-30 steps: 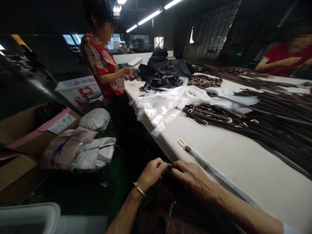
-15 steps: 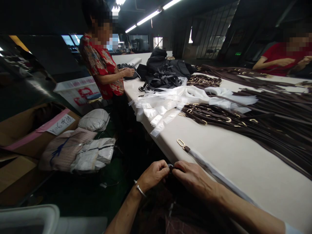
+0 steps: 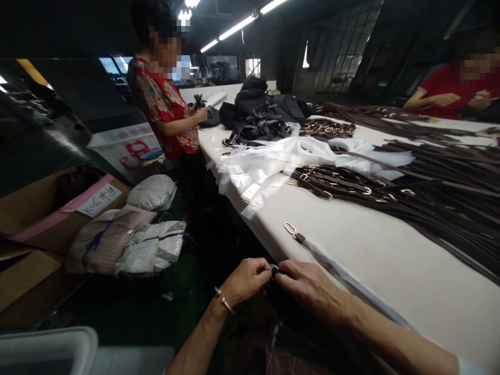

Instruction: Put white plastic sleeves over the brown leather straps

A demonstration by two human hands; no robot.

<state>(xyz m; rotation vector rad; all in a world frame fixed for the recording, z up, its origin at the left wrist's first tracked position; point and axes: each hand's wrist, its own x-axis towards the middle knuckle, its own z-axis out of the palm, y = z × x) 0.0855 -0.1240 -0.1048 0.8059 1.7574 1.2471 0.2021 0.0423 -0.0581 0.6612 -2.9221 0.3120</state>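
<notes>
My left hand [image 3: 250,278] and my right hand [image 3: 308,284] meet just off the table's near edge, fingers pinched together. Between their fingertips shows a small bit of dark strap with pale, translucent plastic [image 3: 274,267]; most of it is hidden by the fingers. Beside my right hand, along the table edge, lies a dark brown strap in a clear plastic sleeve [image 3: 332,266]. A gold oval ring [image 3: 289,228] sticks out at its far end. My right forearm covers part of the table edge near that sleeved strap.
On the white table [image 3: 281,208] lie clear plastic sleeves [image 3: 273,161], brown straps with gold hardware [image 3: 351,185] and black bags [image 3: 265,104]. Two people [image 3: 172,114] work around it. At left on the floor are cardboard boxes [image 3: 58,224] and wrapped bundles [image 3: 152,245].
My hands stay almost in place, still pinching, with a small shift of the fingers. The person at left now holds up a black item.
</notes>
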